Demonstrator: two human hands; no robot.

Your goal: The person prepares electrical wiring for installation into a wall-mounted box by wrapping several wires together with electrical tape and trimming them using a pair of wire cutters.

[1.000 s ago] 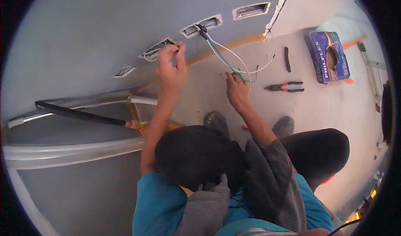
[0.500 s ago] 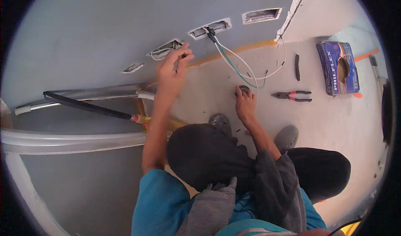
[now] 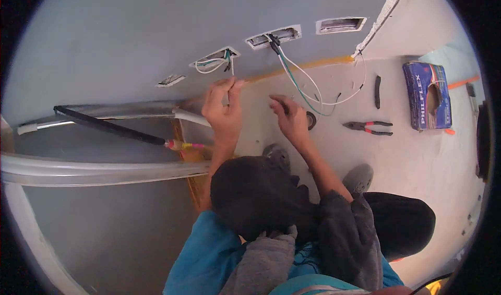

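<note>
My left hand (image 3: 223,104) is raised by the grey wall, its fingertips pinched on the end of a white wire (image 3: 233,65). The wire comes out of a wall box opening (image 3: 197,65), where white and green wires loop and dark-wrapped ends hang. To its right, my right hand (image 3: 292,120) is above the floor with fingers curled and slightly apart; I see nothing held in it. A roll of black tape (image 3: 311,121) lies on the floor just beside that hand, partly hidden by it.
White and green wires (image 3: 296,83) trail from the adjacent wall box (image 3: 254,43). Pliers (image 3: 368,127), a black strip (image 3: 377,92) and a blue cardboard box (image 3: 415,99) lie on the floor at right. Pale pipes (image 3: 104,171) and a black tube (image 3: 109,126) extend left.
My right hand has left the tape roll on the floor and moved up and left toward my left hand. The left hand has lowered and now pinches the white wire.
</note>
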